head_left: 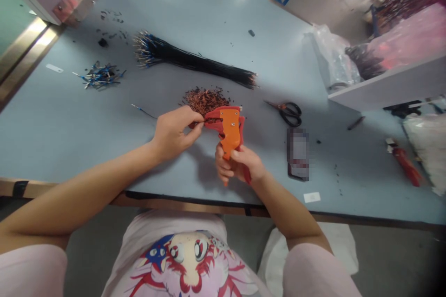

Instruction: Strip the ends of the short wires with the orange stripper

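My right hand [239, 164] is wrapped round the grips of an orange and red wire stripper [230, 130], its jaws facing left. Between thumb and fingers, my left hand [177, 132] pinches a thin black wire [149, 113] whose blue-collared metal end sticks out to the left. The wire's other end meets the stripper's jaws; how deep it sits inside I cannot tell. Just behind the tool lies a heap of short copper-coloured and black scraps [205, 98]. A long bundle of black wires [198, 61] with blue and metal ends stretches across the table beyond.
A small pile of blue-collared wire ends [101, 75] lies at the left. Black-handled scissors [290, 112] and a blurred-out, phone-like object [298, 154] are to the right. Farther right are a red-handled tool [406, 164] and a white shelf [386, 81] with plastic bags.
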Tool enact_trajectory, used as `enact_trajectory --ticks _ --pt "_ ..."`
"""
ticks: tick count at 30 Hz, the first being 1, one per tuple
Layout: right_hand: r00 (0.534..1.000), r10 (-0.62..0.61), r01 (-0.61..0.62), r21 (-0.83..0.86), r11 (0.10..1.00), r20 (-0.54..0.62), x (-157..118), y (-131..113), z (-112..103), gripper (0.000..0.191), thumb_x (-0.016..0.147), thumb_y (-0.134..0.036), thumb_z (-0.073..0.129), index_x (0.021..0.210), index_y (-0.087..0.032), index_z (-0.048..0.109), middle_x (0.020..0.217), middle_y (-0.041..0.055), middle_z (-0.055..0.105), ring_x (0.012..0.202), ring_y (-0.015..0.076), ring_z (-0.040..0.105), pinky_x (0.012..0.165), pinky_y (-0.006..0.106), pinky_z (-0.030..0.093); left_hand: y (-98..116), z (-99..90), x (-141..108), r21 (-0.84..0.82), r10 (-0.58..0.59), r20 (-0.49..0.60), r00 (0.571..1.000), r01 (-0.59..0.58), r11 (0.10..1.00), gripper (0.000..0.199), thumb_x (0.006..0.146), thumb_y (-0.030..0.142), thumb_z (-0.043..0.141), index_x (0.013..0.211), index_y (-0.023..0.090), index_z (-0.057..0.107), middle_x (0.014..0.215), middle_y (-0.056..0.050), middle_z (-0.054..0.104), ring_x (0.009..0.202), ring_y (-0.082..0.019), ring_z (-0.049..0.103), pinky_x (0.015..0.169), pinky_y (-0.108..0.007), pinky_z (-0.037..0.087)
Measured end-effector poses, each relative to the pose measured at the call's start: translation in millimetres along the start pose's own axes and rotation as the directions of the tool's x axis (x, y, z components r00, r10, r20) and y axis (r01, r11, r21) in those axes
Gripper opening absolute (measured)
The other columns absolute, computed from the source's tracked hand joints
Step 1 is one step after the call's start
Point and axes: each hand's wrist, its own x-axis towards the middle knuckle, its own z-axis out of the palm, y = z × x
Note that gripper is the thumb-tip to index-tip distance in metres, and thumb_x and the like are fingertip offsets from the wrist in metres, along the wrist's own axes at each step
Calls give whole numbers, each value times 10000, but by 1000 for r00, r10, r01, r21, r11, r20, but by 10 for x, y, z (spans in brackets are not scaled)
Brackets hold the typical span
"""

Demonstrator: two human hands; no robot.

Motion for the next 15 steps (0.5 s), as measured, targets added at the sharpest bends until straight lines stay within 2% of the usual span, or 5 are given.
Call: enact_trajectory --ticks 3,5,8,12,15 --pt "999 -50 51 -55 997 20 -15 -59 -27 416 709 -437 648 975 -154 499 767 21 520 637 151 537 604 357 503 -6 -16 13 23 -10 -35 999 11 1000 115 811 207 507 760 186 608 664 6 589 615 -105 520 602 -237 385" --pt "995 -98 96 -81 992 -11 -34 -110 -40 419 704 -426 646 992 -159 500 782 27 522 659 161 538 601 356 499 -20 -19 14 48 -4 -56 998 7 999 110 812 202 511 756 189 605 656 7 588 608 -106 522 597 -241 385" --pt "968 -215 195 -156 968 -128 -55 -163 -65 366 708 -379 651 976 -180 501 826 29 521 679 157 534 592 342 496 -48 -14 -6 90 63 -59 996 -58 994 89 812 197 518 781 194 602 677 7 603 633 -109 542 592 -239 386" --pt "859 -409 269 -411 871 -307 -43 -129 -109 260 729 -250 653 934 -212 499 852 12 530 736 150 549 699 352 495 -46 -9 -69 169 265 -25 964 -257 951 72 803 189 536 840 202 597 739 1 630 683 -114 562 570 -233 370" --pt "768 -549 247 -638 730 -330 -24 -65 -97 194 764 -223 622 908 -221 492 809 1 533 740 147 541 727 348 483 13 -1 -122 220 409 1 913 -399 890 77 797 174 545 850 204 591 696 12 614 637 -106 533 514 -229 321"
